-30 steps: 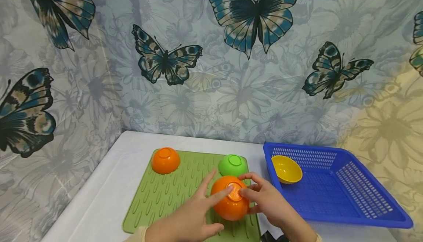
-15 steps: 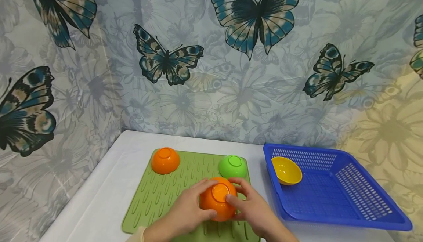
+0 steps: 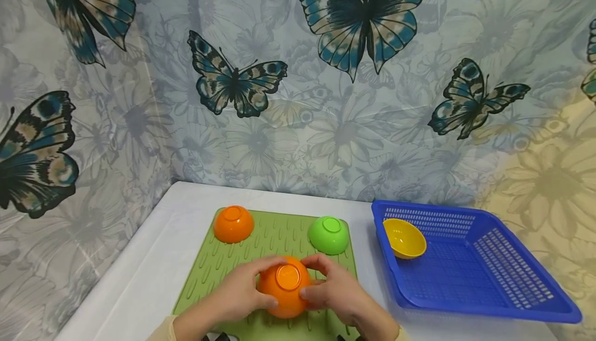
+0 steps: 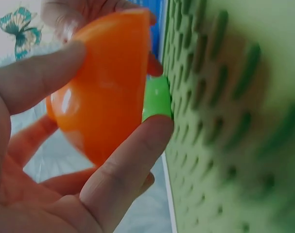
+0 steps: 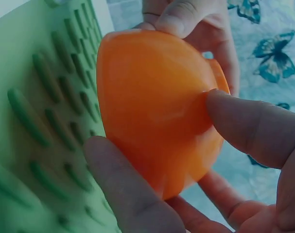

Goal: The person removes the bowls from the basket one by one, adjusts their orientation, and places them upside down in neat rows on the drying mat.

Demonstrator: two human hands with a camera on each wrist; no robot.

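Note:
An upside-down orange bowl point(image 3: 285, 290) is held between both hands above the front part of a green ridged drying mat point(image 3: 261, 250). My left hand point(image 3: 239, 289) grips its left side, thumb on the near side and fingers along the far side. From the right, my right hand point(image 3: 335, 289) grips it with thumb and fingers. In both wrist views a gap shows between the bowl's rim and the mat. Another orange bowl point(image 3: 234, 224) sits upside down at the mat's far left corner. A green bowl point(image 3: 328, 235) lies upside down at the far right corner.
Right of the mat stands a blue plastic basket point(image 3: 465, 307) with perforated walls. Inside it, a yellow bowl point(image 3: 405, 239) leans at the left wall. A white cloth point(image 3: 139, 258) covers the table, with a butterfly-print curtain point(image 3: 298, 139) behind.
Both hands have brought the held orange bowl leftward, away from the green bowl. The left hand's fingers have moved from over its base to its side. The other bowls stay put.

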